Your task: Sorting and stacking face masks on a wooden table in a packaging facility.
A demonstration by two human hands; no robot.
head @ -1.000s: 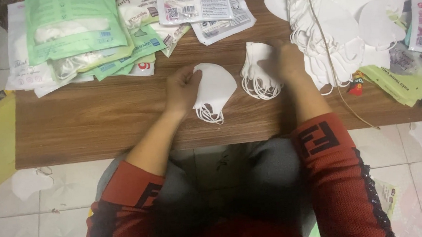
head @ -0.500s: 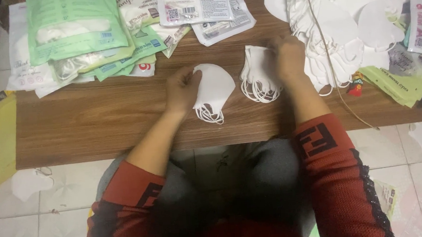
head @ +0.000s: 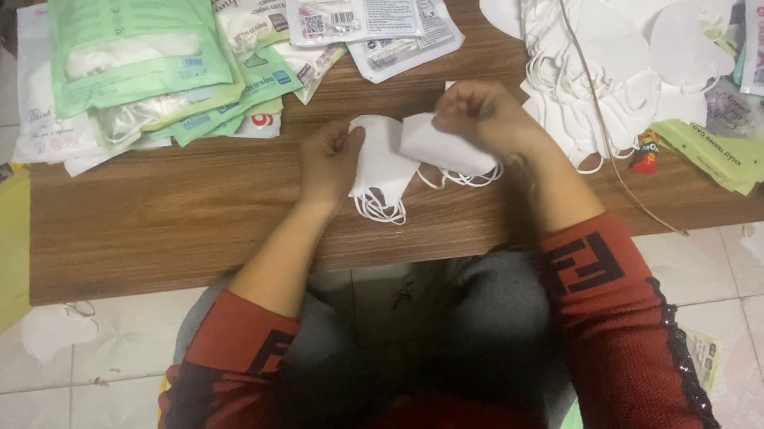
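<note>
We're looking straight down at a wooden desk (head: 176,220), and both of our hands are busy at its middle. Our left hand (head: 329,160) lies on a white folded face mask (head: 383,162), fingers curled over its left edge, grip closed on it and pressing it to the wood. The mask's ear loops (head: 382,210) spill out toward the near edge of the desk. Our right hand (head: 483,120) is clenched around a small stack of white masks (head: 440,148), pinching it from above with the stack tilted, its lower left corner overlapping the mask under the left hand. More thin white loops (head: 465,179) dangle from that stack onto the desk just below the right hand.

Off to the right, just beyond the right hand, there's a big loose heap of white masks (head: 629,36) with tangled loops, and a thin cord (head: 593,92) running down across it toward the desk edge. Further right lie light green packets (head: 718,151) and a small red item (head: 642,153). At the far left sits a pile of green and white printed pouches (head: 139,70), and at the top middle a couple of clear flat packets (head: 368,9). Below, red sleeves (head: 604,315) and a tiled floor (head: 54,399).
</note>
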